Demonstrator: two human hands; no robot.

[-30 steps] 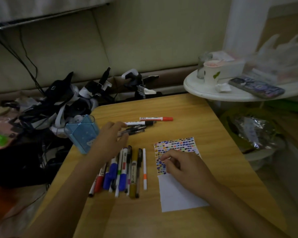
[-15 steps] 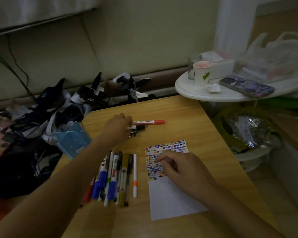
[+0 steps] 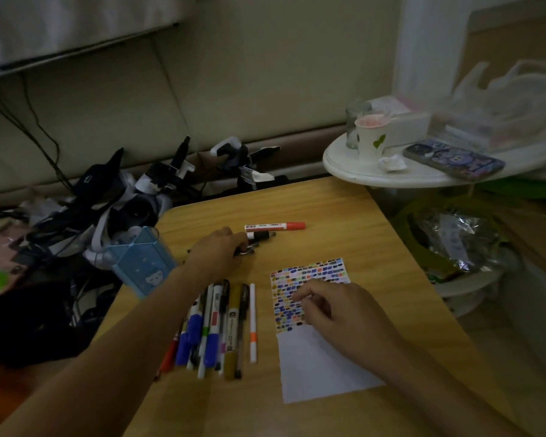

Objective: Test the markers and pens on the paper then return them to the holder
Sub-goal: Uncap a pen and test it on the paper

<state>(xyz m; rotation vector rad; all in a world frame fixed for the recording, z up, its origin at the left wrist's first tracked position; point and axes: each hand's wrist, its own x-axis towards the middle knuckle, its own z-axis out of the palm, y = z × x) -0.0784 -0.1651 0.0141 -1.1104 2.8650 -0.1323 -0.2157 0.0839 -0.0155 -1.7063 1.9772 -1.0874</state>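
Two bare hands work a wooden table [image 3: 344,216]: the left hand [image 3: 216,252] curls over dark pens [image 3: 249,247] near a red-capped marker [image 3: 275,226]; the right hand [image 3: 338,313], fingers loosely bent, rests on the color-dabbed paper [image 3: 312,357]. Between them lie rowed markers [image 3: 221,326]; a blue holder [image 3: 142,263] stands left.

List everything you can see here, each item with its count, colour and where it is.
wooden table: one, tan, centre
paper: one, white, upper half covered in colour swatches, table right
pen row: about ten, mixed colours, left of paper
red-capped marker: one, white barrel, table far side
dark pens: a few, black, under left hand's fingers
holder: one, light blue, table's left edge
round side table: one, white, right rear
paper cup: one, white, on side table
phone: one, dark case, on side table
left hand: on dark pens
right hand: on paper
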